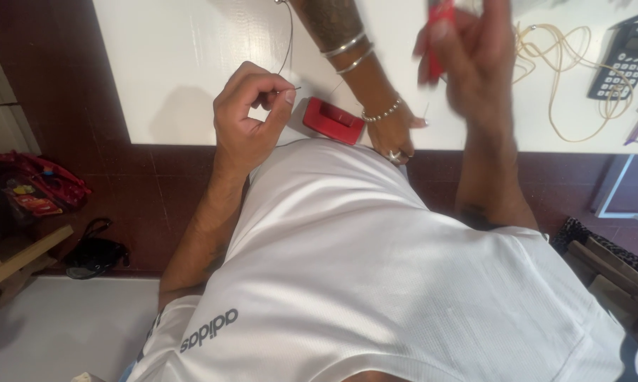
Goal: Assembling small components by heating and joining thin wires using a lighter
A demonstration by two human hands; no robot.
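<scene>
While the camera looks down over a white shirt (347, 269), the scene reads like this:

Left hand: the left hand (252, 117) is closed in a loose fist at about 10 o'clock from the middle of the view; thumb and forefinger pinch the end of a thin grey wire (289, 42).
Wire: it rises from the pinch toward 12 o'clock in a soft curve and leaves the top edge of the view.
Right hand: the right hand (474, 56) is raised at about 1 o'clock and is blurred; the fingers are curled around a red tool (437, 42). I cannot tell what kind of tool it is.
Other person: a second hand (393, 134) with silver bracelets and a ring reaches in from 12 o'clock and rests on the table edge, between the two hands.
Red case: a small red case (333, 120) lies on the white table (184, 64), just beside this second hand, at 3 o'clock from the left hand.
Far right: a calculator (626, 64) and a loop of beige cord (566, 71) lie at 2 o'clock.
Floor: a black bag (96, 251) and a red bag (39, 184) lie at 9 o'clock.
</scene>
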